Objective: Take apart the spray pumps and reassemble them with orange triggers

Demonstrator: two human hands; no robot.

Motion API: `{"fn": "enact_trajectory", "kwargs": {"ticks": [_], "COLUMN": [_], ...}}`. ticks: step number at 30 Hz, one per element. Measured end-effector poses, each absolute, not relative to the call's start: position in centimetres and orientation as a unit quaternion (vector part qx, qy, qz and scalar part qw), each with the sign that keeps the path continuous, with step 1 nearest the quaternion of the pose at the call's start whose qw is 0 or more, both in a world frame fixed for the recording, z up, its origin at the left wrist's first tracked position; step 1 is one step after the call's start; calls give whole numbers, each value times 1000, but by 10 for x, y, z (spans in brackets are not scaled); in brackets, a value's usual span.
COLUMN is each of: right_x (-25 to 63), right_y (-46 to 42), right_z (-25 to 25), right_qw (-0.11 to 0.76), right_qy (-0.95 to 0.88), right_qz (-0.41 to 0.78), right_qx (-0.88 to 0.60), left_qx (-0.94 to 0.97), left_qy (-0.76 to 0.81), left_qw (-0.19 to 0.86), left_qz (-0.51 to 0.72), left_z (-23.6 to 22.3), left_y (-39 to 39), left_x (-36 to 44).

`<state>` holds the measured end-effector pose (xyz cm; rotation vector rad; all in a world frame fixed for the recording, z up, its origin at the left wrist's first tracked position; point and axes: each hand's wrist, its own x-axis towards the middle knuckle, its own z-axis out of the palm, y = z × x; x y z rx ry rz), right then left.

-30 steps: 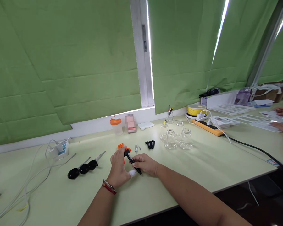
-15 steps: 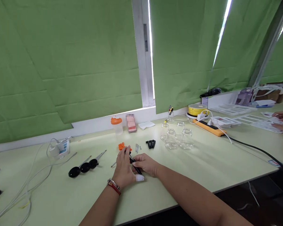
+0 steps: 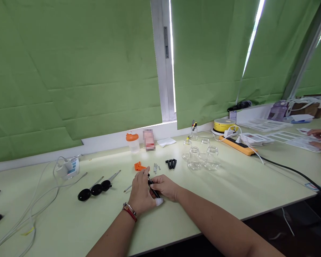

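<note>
My left hand (image 3: 140, 194), with a red and silver bracelet on the wrist and a white bandage on the thumb tip, curls its fingers over a thin black rod (image 3: 153, 188). My right hand (image 3: 164, 186) pinches the same black rod from the right side. Both hands rest low on the pale green table (image 3: 216, 192). An orange plastic part (image 3: 139, 166) lies just beyond my left fingers. Small metal pins (image 3: 155, 167) and several short black pieces (image 3: 171, 163) lie behind the hands. A thin metal rod (image 3: 127, 188) lies left of my left hand.
Three black-handled tools (image 3: 96, 189) lie to the left, near white cables and a charger (image 3: 68, 168). Several clear glass jars (image 3: 200, 157) stand at the right rear, an orange-lidded cup (image 3: 132, 142) behind. An orange power strip (image 3: 237, 144) and another person's hands (image 3: 319, 139) are at far right.
My left hand has come down from the orange part onto the black rod, and the orange part now lies on the table. The hands have settled closer to the table.
</note>
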<state>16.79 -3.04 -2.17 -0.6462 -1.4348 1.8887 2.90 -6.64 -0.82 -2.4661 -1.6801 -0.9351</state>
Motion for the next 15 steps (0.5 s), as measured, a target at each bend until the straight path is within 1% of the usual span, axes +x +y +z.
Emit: {"fn": "enact_trajectory", "kwargs": {"ticks": [8,15], "right_x": [165,164], "right_y": [-32,-32], "right_z": [-22,-20], "right_qw": [338,354], "right_qy": [-546,-538], "right_qz": [722,724], "right_qx": [-258,-247], "left_qx": [-786,-779], "left_qy": [-544,-550], "left_qw": [-5,10], "left_qz": [-294,-300], "left_z": [-13,-8], "left_y": [-63,-67], "left_x": [27,32]}}
